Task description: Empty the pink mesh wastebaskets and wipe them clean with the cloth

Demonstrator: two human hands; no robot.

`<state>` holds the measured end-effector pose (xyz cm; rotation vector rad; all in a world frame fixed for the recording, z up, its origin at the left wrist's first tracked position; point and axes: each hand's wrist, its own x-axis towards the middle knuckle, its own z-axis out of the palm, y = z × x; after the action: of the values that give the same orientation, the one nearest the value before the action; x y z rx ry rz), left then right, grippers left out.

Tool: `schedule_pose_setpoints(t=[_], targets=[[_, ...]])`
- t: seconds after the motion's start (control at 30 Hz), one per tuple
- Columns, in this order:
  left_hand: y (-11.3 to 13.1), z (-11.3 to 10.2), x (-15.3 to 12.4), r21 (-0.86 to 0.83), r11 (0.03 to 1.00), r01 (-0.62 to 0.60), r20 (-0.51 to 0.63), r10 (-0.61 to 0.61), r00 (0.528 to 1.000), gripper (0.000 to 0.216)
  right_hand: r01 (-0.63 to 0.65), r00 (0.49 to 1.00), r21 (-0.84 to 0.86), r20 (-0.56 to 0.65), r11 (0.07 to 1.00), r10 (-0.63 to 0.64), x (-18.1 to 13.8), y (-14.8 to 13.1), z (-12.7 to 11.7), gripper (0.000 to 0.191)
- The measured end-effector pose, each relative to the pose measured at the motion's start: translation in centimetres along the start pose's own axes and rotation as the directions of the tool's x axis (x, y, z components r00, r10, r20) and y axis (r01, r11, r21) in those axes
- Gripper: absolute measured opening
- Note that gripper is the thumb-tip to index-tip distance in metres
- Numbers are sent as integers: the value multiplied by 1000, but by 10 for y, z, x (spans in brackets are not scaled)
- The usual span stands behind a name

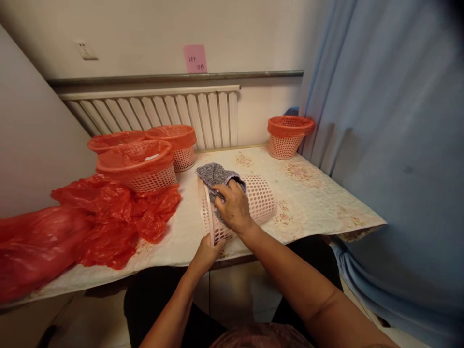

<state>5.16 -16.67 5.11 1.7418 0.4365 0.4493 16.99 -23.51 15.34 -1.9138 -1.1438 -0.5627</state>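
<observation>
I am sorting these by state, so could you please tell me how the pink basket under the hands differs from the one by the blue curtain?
The pink perforated plastic basket under the hands lies on its side, unlined; the far basket stands upright with a red plastic liner. Both are pink mesh.

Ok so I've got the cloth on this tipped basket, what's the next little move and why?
Probably drag the grey cloth on around the wall of the pink basket. The basket lies on its side, the left hand grips its rim, and the right hand presses the cloth on its upper side.
</observation>
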Motion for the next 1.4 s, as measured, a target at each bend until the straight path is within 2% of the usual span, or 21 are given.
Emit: schedule_pose_setpoints(t=[0.07,0.17,0.27,0.37,0.5,0.6,0.67,0.73,0.87,1.0,1.1,1.17,1.23,1.33,1.4], targets=[[-6,-2,-2,62,998,22,-39,-20,999,37,3,1000,-10,9,1000,-3,4,6,1,33],[-9,-4,1,68,997,44,-79,-39,996,39,-11,1000,-46,16,999,12,11,25,2,32],[-10,-5,6,28,999,35,-93,-32,995,41,-75,997,-108,6,991,76,14,60,-2,33],[-12,-4,9,11,1000,16,-82,-15,997,38,-174,985,-181,-41,968,170,11,107,-13,34],[-14,-3,10,8,1000,-14,-74,15,997,36,-357,932,-219,-146,908,331,0,163,-32,35],[-13,-3,10,26,999,-41,-45,42,998,32,-453,889,-213,-184,866,420,-8,179,-40,36],[-11,-2,11,53,997,-64,-12,65,998,29,-463,882,-209,-200,861,426,-9,171,-39,36],[-8,-2,11,76,994,-81,4,81,997,29,-414,905,-202,-195,888,377,-7,150,-34,36],[1,2,10,66,995,-80,-8,80,997,29,-231,970,-96,-94,968,222,-2,77,-19,35],[24,8,4,15,999,-50,-32,51,998,28,-73,997,65,-17,995,74,-3,0,-13,34],[43,15,-4,-52,998,-18,-73,15,997,29,-14,1000,70,-27,997,16,-3,-27,-15,33],[51,18,-7,-110,994,-4,-97,-6,995,30,1,1000,56,-23,998,0,-2,-25,-17,33],[53,19,-6,-157,988,8,-117,-27,993,30,15,1000,25,-13,1000,-15,-1,-10,-18,34],[50,19,-2,-214,975,62,-133,-92,987,31,12,1000,-70,-5,997,-12,0,30,-21,33],[48,18,1,-247,964,96,-123,-130,984,33,-37,999,-144,-11,989,36,-1,62,-25,32]])
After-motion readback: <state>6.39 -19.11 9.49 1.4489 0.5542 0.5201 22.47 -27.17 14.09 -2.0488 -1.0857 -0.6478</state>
